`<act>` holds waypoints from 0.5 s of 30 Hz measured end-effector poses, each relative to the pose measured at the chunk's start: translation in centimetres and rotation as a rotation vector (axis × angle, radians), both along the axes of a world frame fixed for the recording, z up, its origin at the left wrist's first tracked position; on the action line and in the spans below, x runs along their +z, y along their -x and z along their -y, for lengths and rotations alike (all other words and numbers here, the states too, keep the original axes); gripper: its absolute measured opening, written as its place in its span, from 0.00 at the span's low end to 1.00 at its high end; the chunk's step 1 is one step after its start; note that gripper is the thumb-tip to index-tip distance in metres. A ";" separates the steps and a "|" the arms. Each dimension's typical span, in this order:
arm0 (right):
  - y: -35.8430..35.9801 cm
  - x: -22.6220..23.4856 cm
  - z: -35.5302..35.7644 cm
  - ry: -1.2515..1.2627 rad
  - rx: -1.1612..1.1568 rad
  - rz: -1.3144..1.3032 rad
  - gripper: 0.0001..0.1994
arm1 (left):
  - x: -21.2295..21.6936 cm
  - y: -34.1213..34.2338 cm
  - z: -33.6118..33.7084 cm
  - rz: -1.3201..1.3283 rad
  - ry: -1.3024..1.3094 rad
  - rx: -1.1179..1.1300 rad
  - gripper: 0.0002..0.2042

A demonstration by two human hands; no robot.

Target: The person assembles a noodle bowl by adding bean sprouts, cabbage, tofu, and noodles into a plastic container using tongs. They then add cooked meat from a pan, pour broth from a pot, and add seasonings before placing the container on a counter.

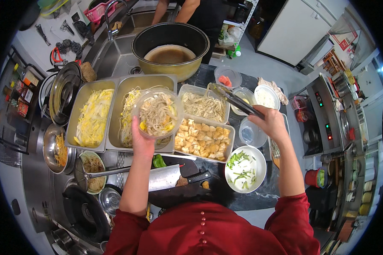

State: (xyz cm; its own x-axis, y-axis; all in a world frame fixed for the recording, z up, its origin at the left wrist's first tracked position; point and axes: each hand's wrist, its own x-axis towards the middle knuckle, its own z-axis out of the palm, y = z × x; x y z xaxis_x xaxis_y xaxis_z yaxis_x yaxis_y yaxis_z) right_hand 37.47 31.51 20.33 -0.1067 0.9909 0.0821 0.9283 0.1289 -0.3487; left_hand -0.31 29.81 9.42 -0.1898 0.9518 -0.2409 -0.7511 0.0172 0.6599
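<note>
My left hand [143, 142] is closed on the rim side of a clear round plastic bowl [159, 113], which holds greyish noodle-like strands and some yellow pieces. It is held above the metal pan of bean sprouts [130, 106]. My right hand [272, 123] grips a pair of tongs [236, 101] by the dark handle. The tong tips reach over the far right corner of a clear tub of pale shredded strands [204, 106]; whether they pinch anything I cannot tell. Just in front stands a tub of browned tofu-like cubes [205, 139].
Left lies a metal pan of shredded cabbage [93, 117]. A big pot [171, 70] stands behind. At right are a white bowl with green pieces [245, 170] and an empty plastic bowl [252, 132]. A cleaver [164, 177] rests nearest me. Another person's arms [187, 10] reach into the sink.
</note>
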 end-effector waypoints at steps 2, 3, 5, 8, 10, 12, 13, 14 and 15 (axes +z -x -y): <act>-0.1 1.5 0.8 -0.053 0.032 -0.064 0.21 | -0.3 -0.5 -0.2 0.018 -0.003 -0.010 0.32; 0.0 2.3 1.2 -0.016 0.005 -0.138 0.21 | -0.5 -0.8 -0.2 -0.002 0.002 -0.016 0.32; 0.6 4.3 1.7 0.040 -0.047 -0.291 0.21 | -0.9 -1.2 -0.3 -0.026 0.033 0.001 0.32; 1.3 7.5 3.1 0.064 0.022 -0.531 0.22 | -1.4 -1.5 -0.7 0.011 -0.020 -0.020 0.31; 1.9 8.9 3.7 0.068 0.043 -0.542 0.22 | -1.6 -1.7 -0.8 0.031 -0.053 -0.041 0.30; 3.2 9.2 3.7 0.031 0.115 -0.586 0.24 | -1.8 -1.8 -0.8 -0.007 -0.064 -0.064 0.32; 3.9 8.9 3.5 0.005 0.133 -0.606 0.25 | -1.8 -1.8 -0.8 -0.026 -0.063 -0.075 0.32; 4.4 8.7 3.5 0.073 0.164 -0.581 0.25 | -1.8 -2.0 -0.7 -0.027 -0.065 -0.079 0.32; 5.2 7.8 3.0 0.056 0.160 -0.462 0.23 | -1.8 -2.2 -0.6 -0.027 -0.060 -0.081 0.32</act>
